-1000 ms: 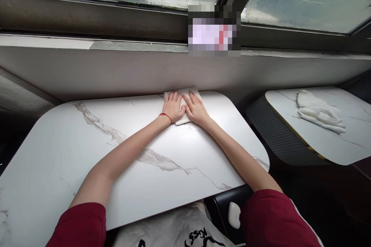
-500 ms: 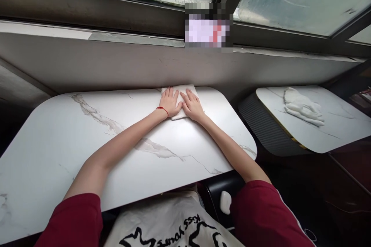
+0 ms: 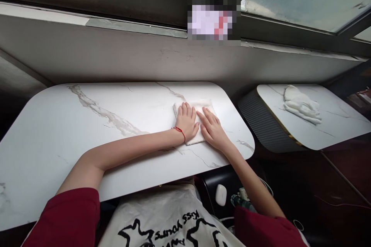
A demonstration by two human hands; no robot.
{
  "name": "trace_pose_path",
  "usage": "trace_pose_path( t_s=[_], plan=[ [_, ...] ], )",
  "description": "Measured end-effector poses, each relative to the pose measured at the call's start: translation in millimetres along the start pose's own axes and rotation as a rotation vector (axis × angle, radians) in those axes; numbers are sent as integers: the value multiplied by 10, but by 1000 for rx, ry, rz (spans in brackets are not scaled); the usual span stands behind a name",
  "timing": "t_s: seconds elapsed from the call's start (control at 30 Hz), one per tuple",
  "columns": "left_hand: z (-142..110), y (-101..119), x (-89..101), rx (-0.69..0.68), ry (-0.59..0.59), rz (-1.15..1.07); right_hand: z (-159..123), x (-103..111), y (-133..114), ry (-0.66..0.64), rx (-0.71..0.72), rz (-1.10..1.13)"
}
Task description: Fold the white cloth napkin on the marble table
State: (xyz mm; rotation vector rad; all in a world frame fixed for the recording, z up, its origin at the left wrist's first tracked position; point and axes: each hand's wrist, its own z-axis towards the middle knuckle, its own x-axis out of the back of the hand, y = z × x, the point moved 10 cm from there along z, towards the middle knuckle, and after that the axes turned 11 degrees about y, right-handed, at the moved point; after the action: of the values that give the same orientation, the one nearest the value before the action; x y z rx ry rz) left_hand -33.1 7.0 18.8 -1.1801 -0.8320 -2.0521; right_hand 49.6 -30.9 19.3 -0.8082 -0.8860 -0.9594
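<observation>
One white cloth flat on counter, under left hand and right hand
Both palm-down, fingers slightly spread; red bracelet just behind left hand; crumpled towel well right of right hand

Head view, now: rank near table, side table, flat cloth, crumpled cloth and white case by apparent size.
Near table
Side table
Flat cloth and crumpled cloth: too close to rank, the former partly covered
White case
</observation>
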Motion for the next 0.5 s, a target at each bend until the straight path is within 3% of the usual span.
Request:
trace_pose_path(
  t_s=[0.1,0.3,0.4,0.5],
  plan=[
    [-174,293,54,-116,5,-39,-337,215,-4,-12,-79,44],
    [-398,715,198,-409,39,-149,-968,599,18,114,-303,17],
    [-438,777,195,-488,60,-195,-1089,639,-53,134,-328,-15],
    [-433,759,168,-508,92,-200,-1056,550,-133,136,-313,-113]
  ],
)
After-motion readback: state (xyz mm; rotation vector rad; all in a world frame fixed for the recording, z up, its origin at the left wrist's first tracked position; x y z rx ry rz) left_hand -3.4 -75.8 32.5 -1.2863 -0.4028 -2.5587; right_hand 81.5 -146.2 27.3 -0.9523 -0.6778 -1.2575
